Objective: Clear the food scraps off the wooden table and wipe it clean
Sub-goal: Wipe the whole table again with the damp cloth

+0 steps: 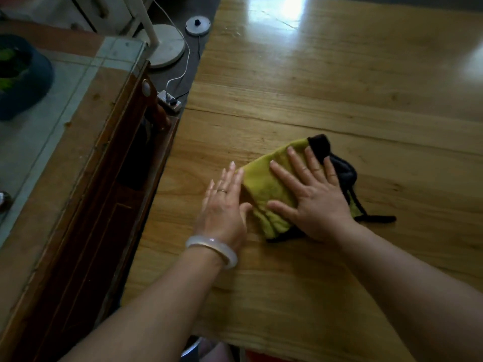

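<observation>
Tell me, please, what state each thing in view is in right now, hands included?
Right hand: flat, fingers spread, pressing on the cloth.
Left hand: flat on the table, fingers straight, at the cloth's left edge.
Cloth: yellow-green with dark trim, bunched, lying on the table.
Wooden table: bare and glossy; no scraps visible.
Power strip: on the floor, plugs in it.
Bracelet: on the left wrist.
</observation>
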Demonstrator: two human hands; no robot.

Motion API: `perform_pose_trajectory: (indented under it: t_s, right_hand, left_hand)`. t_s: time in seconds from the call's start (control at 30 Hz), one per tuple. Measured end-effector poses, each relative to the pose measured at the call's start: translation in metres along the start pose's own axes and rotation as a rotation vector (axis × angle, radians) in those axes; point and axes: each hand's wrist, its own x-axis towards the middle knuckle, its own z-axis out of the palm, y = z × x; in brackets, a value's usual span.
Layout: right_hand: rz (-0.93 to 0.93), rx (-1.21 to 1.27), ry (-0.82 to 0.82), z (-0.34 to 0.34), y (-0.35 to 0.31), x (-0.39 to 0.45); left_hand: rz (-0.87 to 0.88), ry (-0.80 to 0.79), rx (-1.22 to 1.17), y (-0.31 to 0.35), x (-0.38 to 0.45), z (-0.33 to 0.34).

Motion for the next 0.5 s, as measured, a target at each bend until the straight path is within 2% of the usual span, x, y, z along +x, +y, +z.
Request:
perform_pose_trajectory:
  t_s: [0.1, 0.2, 0.27, 0.37, 0.5]
  right_hand:
    - [0.274, 0.107, 0.004, -0.005, 0.019, 0.004]
    - [0.327, 0.149, -0.019, 0.001, 0.004, -0.019]
    - [0.227, 0.109, -0.024, 0.012, -0.008, -0.049]
    - [-0.032, 0.013, -0.09, 0.023, -0.005, -0.096]
    - [-0.293, -0.046, -0.148, 0.014, 0.02, -0.093]
  left_hand:
    - [-0.049, -0.005, 0.053, 0.001, 0.009, 0.0]
    - [-0.054, -0.009, 0.066, 0.001, 0.01, 0.002]
    - [-0.066, 0.006, 0.054, 0.004, 0.011, 0.002]
    - [-0.085, 0.016, 0.024, 0.007, 0.011, 0.004]
    - [-0.078, 0.03, 0.012, 0.005, 0.01, 0.007]
